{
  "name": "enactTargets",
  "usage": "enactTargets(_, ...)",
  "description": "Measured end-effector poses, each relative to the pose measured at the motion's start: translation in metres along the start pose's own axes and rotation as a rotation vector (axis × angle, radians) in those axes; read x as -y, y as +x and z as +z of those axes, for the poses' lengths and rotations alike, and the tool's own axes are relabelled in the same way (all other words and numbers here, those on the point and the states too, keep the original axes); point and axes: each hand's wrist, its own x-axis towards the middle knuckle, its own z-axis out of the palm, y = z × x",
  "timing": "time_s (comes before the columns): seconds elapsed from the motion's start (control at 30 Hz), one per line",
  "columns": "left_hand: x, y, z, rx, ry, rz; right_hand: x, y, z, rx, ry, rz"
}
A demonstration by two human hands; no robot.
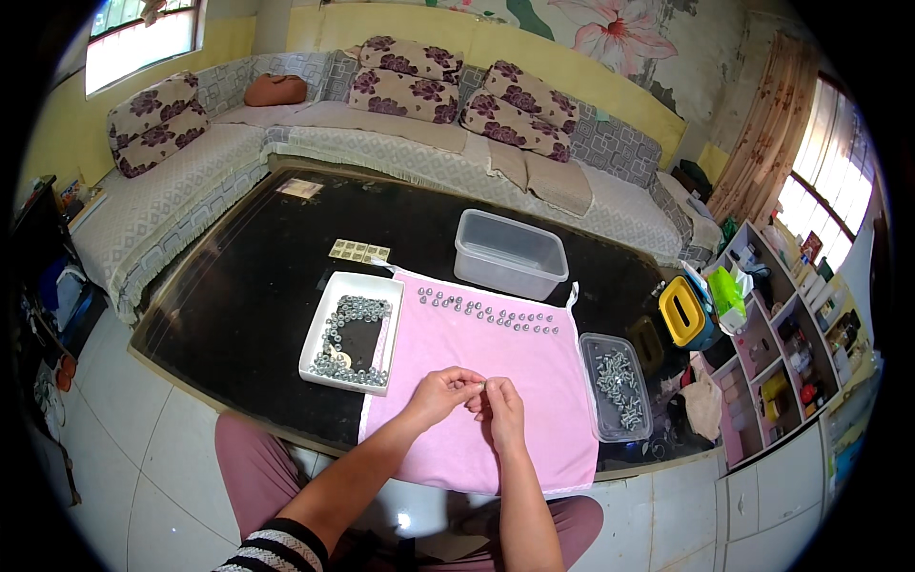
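Past striped sleeve (pixel 284 547), pinches small part (pixel 483 385) between left hand (pixel 444 393) and right hand (pixel 504 408), with pink cloth (pixel 477 353) below grip; apparently assembling, next needing steady twisting.

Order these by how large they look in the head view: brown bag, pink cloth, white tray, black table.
1. Black table
2. Pink cloth
3. White tray
4. Brown bag: farther off, so its true size against the tray is unsure.
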Motion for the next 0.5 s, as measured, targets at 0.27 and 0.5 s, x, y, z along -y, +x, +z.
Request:
enactTargets(0.27,-0.0035,-0.0009,0.0015,-0.030,0.012,-0.013,-0.0038,0.0017,-0.0047,0.064,0.036,0.002)
enactTargets(0.5,-0.0005,-0.0002,0.0004,-0.004,-0.023,-0.005,-0.0014,0.0013,-0.0031,0.028,0.070,0.009)
